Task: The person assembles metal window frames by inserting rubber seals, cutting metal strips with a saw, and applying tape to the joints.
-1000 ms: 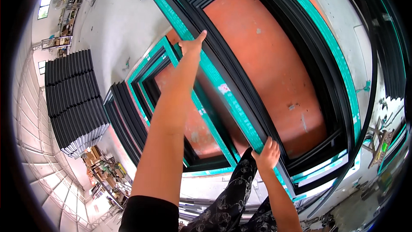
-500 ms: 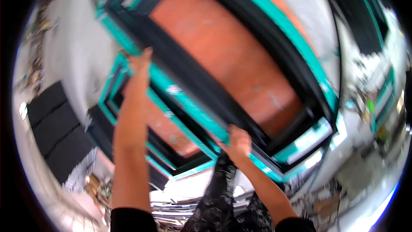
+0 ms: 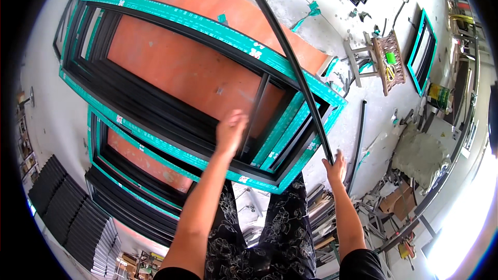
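Note:
A large black window frame with green protective film lies tilted over an orange board. My left hand is above its near side, beside a short black crossbar. Its fingers are loosely bent and slightly blurred, with nothing visible in them. Off the frame's near right corner, my right hand has thumb and fingers around the lower end of a long black bar. That bar slants up across the frame and leaves the picture at the top.
A second green-filmed frame lies below the large one. Black profiles are stacked at left. At right are a small stool holding green tape, another frame, a black bar on the floor and scrap profiles.
Both hands have come off the large frame's near edge. My left hand moved right over the frame; my right hand moved right to the long bar. The view has turned and sharpened.

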Demonstrator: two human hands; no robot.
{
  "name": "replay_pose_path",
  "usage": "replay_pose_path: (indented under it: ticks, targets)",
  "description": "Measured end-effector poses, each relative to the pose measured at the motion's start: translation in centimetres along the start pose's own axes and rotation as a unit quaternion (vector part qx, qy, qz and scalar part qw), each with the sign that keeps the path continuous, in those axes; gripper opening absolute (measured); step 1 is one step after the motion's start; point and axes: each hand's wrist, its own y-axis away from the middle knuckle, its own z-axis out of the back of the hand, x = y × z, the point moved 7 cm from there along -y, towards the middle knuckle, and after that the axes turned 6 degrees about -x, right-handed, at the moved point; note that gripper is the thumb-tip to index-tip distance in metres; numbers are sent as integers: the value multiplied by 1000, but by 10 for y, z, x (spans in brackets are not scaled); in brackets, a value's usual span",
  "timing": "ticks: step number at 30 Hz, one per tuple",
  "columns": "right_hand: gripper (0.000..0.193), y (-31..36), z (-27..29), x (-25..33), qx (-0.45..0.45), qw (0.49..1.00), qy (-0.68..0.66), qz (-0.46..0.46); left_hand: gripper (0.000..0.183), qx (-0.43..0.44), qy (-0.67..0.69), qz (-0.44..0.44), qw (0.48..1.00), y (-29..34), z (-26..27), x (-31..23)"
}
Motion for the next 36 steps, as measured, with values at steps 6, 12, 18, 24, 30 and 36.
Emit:
replay_pose_path:
  ticks: [6,12,18,24,30,36]
  targets:
    - [35,22,33,18,-97,982,-88,133,62,110,118,121,979,36,-187,-7]
    - [31,17,90,30,-11,968,-143,206,44,115,209,83,968,91,-180,-41]
    - [45,-4,105,110,42,930,-154,332,39,30,288,43,956,52,-90,-78]
    - [34,-3,87,154,37,935,-104,336,40,-65,280,47,957,-29,10,-118]
    - [33,-28,83,248,-13,929,-87,359,38,-103,336,34,936,-105,55,-134]
    - [37,-39,55,298,-20,926,-88,367,37,-96,338,6,936,-141,95,-155]
